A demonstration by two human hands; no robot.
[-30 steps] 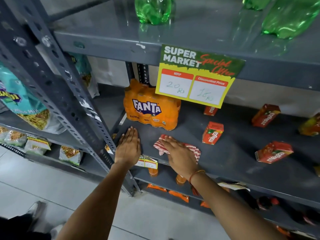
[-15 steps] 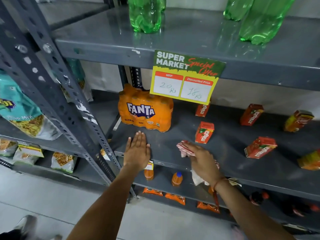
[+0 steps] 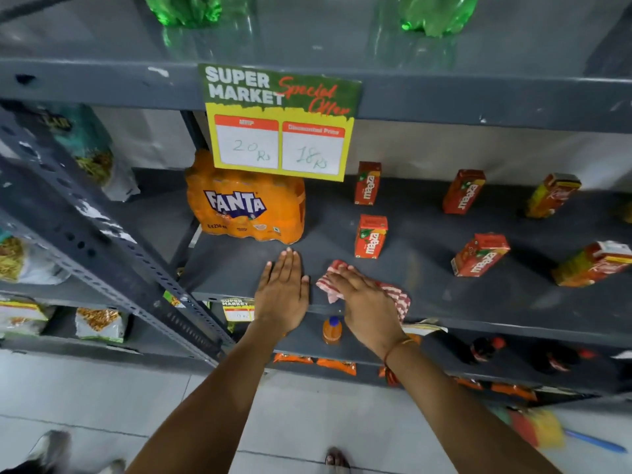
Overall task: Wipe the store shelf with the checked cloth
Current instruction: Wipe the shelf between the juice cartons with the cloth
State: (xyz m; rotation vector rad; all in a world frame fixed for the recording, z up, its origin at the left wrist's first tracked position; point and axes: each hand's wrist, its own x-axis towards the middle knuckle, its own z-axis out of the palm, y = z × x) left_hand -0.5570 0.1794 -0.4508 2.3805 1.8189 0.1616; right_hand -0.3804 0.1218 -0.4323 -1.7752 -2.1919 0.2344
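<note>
At the far left of the rack, snack bags (image 3: 97, 323) sit on the neighbouring lower shelves behind a slanted grey upright (image 3: 113, 248) with rows of holes. Just past the upright, on the middle shelf (image 3: 427, 295), an orange shrink-wrapped Fanta pack (image 3: 244, 210) stands near the back, partly under a yellow and green price sign (image 3: 280, 121) that hangs from the edge of the shelf above. In front of the pack, the left hand (image 3: 282, 294) lies flat on the shelf, palm down, fingers straight and close together, holding nothing, its fingertips just short of the pack. Just beside it, the right hand (image 3: 367, 302) presses down on the checked cloth (image 3: 330, 285), a red and white one bunched near the front edge of the shelf; the fingers are spread over it, and cloth shows at the fingertips and again at the right of the palm. An orange thread circles that wrist. Behind the cloth a red juice carton (image 3: 371, 236) stands upright, with another (image 3: 367, 183) further back. To the right, more cartons (image 3: 480, 254) are scattered well apart, some tilted. Green bottles (image 3: 437, 12) stand on the top shelf. Below the hands, a small orange bottle (image 3: 331, 330) with a blue cap stands on the lower shelf
</note>
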